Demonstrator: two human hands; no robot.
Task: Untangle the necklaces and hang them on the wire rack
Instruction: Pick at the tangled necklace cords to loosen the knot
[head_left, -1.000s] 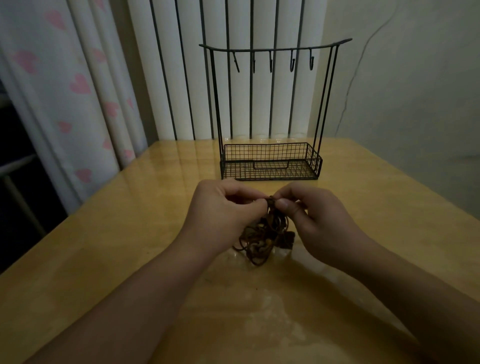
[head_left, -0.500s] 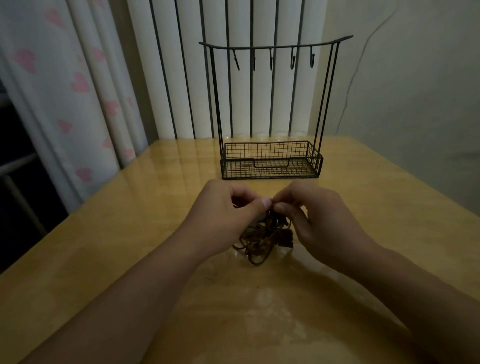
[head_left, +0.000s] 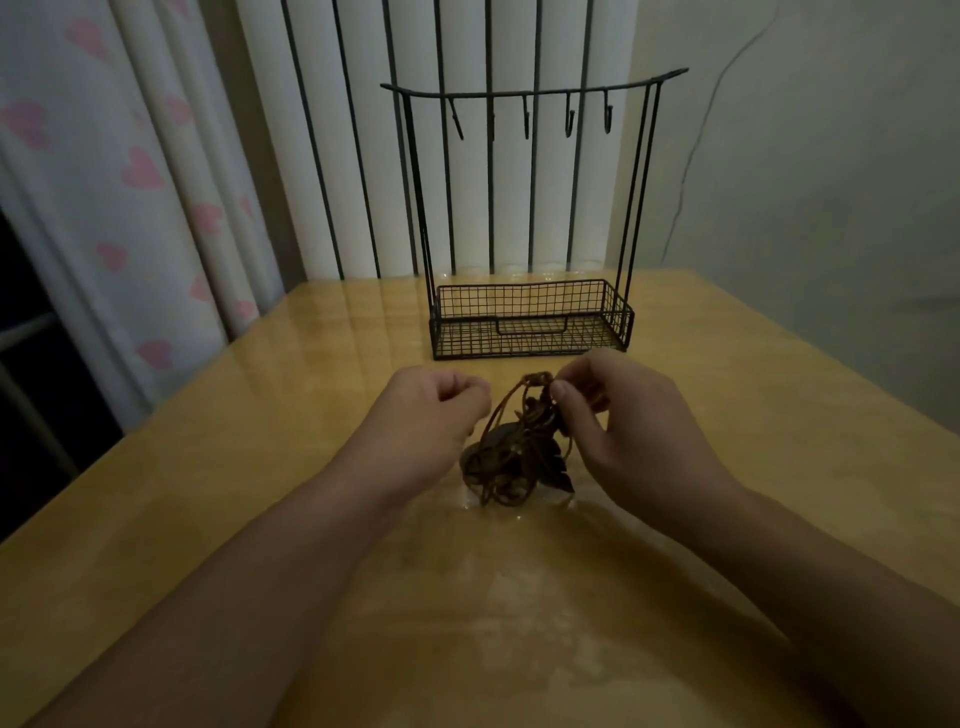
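Brown cord necklaces (head_left: 511, 457) lie in a tangled clump on the wooden table (head_left: 208, 467), near the black wire rack (head_left: 530, 322) standing farther back. Right hand (head_left: 628, 431) pinches the clump's top loop; left hand (head_left: 431, 421), fingers curled, sits just left of it, its grip unclear.

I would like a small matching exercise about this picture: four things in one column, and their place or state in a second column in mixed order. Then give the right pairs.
Things:
1. wire rack
2. necklaces
3. right hand
4. left hand

States:
A. pinches a cord at the top of the bundle
B. tangled in a heap on the table
C. stands at the far side, hooks bare
D. fingers curled, beside the bundle

Pairs: 1-C, 2-B, 3-A, 4-D
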